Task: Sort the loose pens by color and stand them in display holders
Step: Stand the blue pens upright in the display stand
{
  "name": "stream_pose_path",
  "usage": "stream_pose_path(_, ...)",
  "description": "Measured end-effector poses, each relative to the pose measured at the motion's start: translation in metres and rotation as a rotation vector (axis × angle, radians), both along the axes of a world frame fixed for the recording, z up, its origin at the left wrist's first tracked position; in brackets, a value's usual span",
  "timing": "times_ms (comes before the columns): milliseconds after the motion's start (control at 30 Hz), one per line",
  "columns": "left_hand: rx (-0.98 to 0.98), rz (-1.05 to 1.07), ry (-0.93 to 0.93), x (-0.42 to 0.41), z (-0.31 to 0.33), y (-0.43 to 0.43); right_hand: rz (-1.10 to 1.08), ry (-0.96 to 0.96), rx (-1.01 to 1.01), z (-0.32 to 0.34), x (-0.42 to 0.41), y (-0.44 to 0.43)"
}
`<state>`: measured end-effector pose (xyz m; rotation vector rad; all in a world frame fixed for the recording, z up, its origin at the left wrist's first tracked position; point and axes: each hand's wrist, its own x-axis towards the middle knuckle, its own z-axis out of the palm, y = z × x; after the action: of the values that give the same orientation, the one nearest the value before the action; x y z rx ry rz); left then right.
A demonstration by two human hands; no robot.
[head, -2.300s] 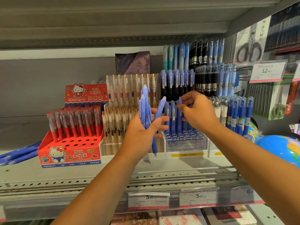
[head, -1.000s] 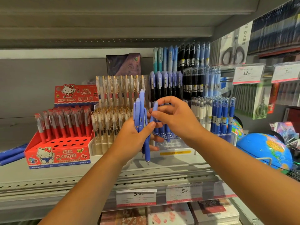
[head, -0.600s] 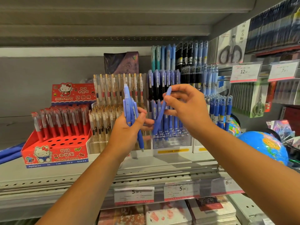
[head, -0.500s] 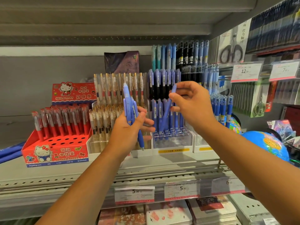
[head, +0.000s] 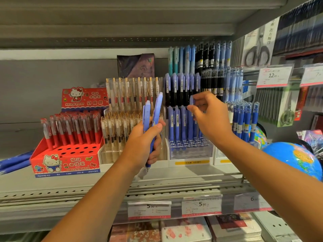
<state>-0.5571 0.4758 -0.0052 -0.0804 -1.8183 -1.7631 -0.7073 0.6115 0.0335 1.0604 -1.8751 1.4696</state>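
While your left hand (head: 143, 147) grips two blue pens (head: 154, 110), your right hand (head: 211, 121) pinches a third pen (head: 192, 101) by its top at the clear holder (head: 190, 152); light, stiff, probably slick, so that top hold suits.

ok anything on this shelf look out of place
Yes: what look like blue pens lie flat on the shelf at the far left, beside the red Hello Kitty box, instead of standing in a holder. That box's front holes are empty.

Grey metal shelf (head: 122, 177) with a red Hello Kitty pen box (head: 66, 163), clear pen holders (head: 190, 152), a globe (head: 293, 159), loose blue pens (head: 14, 163) far left.
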Motion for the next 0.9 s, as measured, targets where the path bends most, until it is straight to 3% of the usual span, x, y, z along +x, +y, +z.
stream_pose_path(300,-0.070,-0.012,-0.035,-0.001,0.000,0.000,-0.087,0.000,0.138,-0.014,-0.004,-0.008)
stream_pose_path(533,-0.122,0.097,-0.018,-0.003,0.001,0.002,-0.141,-0.049,0.305,-0.013,-0.005,-0.007)
stream_pose_path(667,-0.120,0.111,-0.032,-0.003,0.001,0.003,-0.239,0.037,0.388,-0.015,0.003,-0.003)
stream_pose_path(800,-0.115,0.108,0.009,-0.001,0.003,0.007,-0.254,0.160,0.274,-0.013,0.010,0.002)
stream_pose_path(900,-0.101,0.129,0.006,0.001,0.004,0.010,-0.015,0.115,0.162,-0.007,0.022,0.000)
